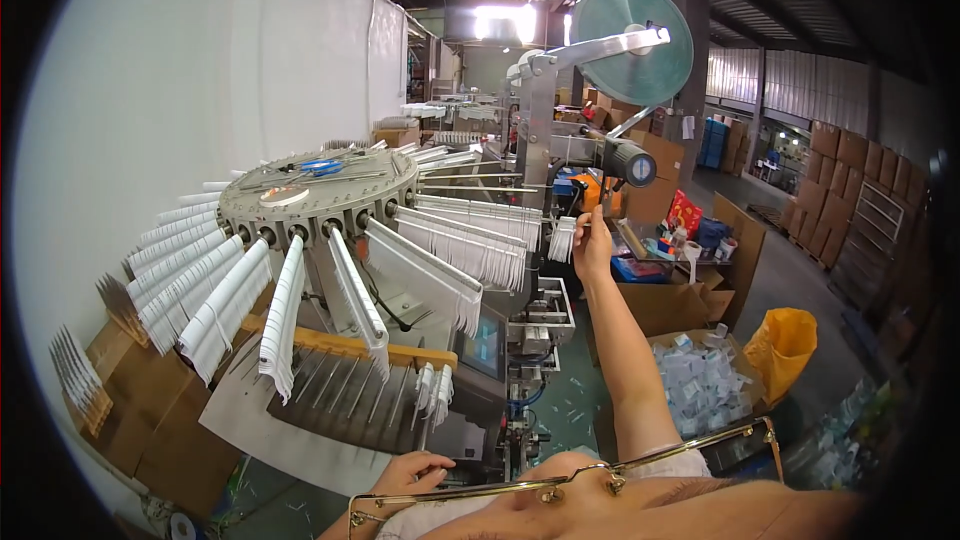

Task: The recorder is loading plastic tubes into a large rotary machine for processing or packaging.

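My right hand (593, 243) is raised beside the upright metal post of the machine. Its fingers are drawn together near a thin dark rod (603, 180), and what they grip is too small to make out. Just left of it hangs a short bunch of white strips (562, 239). Lower down, my left hand (412, 473) rests by the machine's front edge with its fingers laid out and nothing in them. Before me stands a round metal carousel (318, 190), its arms hung with rows of white strips (425, 273). A wooden bar with metal rods (350, 342) lies below.
Blue-handled scissors (322, 167) lie on the carousel top. A large green reel (632, 40) sits above the post. On the right are a carton of clear plastic pieces (700, 380), a yellow bag (783, 355) and stacked cartons (825, 190). A dark screen (487, 342) faces me.
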{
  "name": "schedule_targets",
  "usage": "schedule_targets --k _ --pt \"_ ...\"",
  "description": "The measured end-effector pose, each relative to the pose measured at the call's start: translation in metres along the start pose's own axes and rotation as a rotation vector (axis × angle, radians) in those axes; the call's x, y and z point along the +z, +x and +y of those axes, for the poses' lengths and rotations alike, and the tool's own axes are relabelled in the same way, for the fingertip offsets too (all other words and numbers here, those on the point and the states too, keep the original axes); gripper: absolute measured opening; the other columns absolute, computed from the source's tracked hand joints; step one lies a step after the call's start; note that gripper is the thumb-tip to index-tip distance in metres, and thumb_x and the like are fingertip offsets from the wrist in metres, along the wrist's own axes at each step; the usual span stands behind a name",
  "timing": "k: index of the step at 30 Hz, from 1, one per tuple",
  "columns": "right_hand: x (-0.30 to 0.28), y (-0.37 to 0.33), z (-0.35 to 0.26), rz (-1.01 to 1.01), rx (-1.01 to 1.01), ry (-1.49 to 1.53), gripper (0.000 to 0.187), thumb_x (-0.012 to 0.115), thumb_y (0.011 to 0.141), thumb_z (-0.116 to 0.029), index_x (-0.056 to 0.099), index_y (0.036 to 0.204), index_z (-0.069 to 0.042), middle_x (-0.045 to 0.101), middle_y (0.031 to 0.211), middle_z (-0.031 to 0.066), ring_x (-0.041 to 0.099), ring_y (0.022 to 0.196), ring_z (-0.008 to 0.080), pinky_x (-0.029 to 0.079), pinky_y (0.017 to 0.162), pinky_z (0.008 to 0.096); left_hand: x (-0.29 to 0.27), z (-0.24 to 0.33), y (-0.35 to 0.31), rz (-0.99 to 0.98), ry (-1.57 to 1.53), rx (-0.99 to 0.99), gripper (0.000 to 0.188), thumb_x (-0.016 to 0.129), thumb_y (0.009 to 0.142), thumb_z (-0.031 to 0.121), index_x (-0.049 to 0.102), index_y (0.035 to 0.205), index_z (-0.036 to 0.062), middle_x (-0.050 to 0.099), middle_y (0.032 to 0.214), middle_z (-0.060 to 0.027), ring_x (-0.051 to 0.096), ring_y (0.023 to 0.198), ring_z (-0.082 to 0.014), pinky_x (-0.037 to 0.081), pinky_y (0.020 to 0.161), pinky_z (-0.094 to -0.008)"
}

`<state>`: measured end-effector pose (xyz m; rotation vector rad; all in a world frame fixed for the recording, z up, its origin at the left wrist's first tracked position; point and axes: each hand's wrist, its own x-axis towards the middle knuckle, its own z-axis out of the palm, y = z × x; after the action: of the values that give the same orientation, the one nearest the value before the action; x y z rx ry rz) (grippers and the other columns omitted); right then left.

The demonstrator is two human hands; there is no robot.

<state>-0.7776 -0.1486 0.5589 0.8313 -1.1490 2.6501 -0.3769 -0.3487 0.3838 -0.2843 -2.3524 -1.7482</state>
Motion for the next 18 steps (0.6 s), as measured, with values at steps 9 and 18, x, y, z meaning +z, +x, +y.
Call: schedule_targets --k 9,18 --pt "-0.053 -0.004 -0.033 0.218 -0.074 0.076 0.037 0.051 0.092 -0.043 0.053 0.073 -0.011 0.045 0.055 -0.0032 0.04 0.045 0.0043 0.028 0.04 0.0168 0.002 0.006 -0.001 -0.037 0.098 0.007 0.02 0.059 0.084 0.011 0.065 0.101 0.0027 0.056 0.077 -0.0045 0.05 0.068 -0.0102 0.041 0.063 -0.0232" --pt "-0.2 -0.076 -0.116 0.449 -0.141 0.36 0.037 0.052 0.091 -0.039 0.047 0.063 -0.016 0.035 0.049 -0.0075 0.033 0.042 0.0041 0.026 0.038 0.017 -0.033 0.002 -0.001 0.14 0.198 -0.072 0.018 0.061 0.083 0.013 0.066 0.097 0.0042 0.061 0.078 -0.0051 0.052 0.066 -0.0101 0.045 0.062 -0.025"
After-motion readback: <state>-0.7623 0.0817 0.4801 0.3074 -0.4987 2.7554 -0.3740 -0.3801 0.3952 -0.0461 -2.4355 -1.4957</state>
